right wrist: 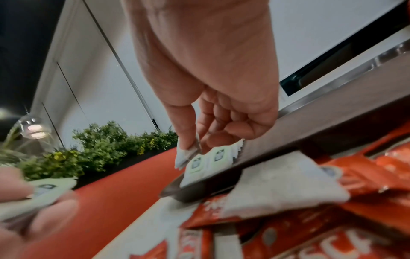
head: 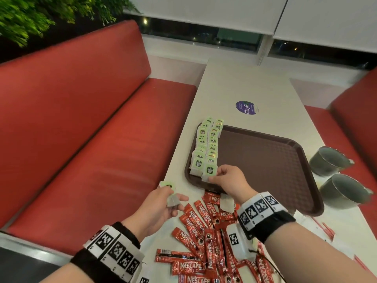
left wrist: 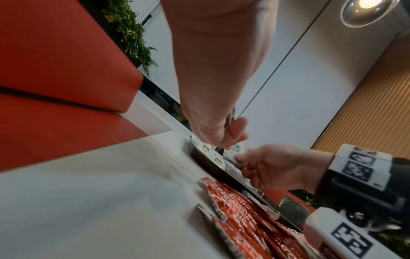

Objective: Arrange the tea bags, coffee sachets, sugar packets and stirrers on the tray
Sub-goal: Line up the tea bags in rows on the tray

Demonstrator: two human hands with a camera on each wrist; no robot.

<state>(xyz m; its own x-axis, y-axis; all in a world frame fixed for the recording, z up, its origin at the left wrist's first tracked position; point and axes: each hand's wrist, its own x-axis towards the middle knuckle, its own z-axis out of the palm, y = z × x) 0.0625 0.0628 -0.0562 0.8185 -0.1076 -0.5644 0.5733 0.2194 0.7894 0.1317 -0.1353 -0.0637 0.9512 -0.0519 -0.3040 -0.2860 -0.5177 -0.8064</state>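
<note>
Nearest us, the coffee sachets [head: 201, 237] lie in a loose red heap on the table [head: 271, 92], off the tray, with one stray tea bag [head: 226, 203] on top. Our left hand [head: 161, 205] pinches a spare tea bag [head: 172, 198] above the table edge. Just beyond, our right hand [head: 228, 180] pinches the tea bag at the near end of the right row [head: 209, 173], at the near left corner of the tray [head: 285, 170].

Step in hand, as we judge it: seat this bag overlapping its neighbour, tag up, flush with the two rows of tea bags [head: 206, 144]; release only once it lies flat.

The right wrist view shows thumb and forefinger closed on the bag's edge [right wrist: 188, 154], which the head view hides. Only the head view shows the two grey cups [head: 334, 176] beside the tray.
</note>
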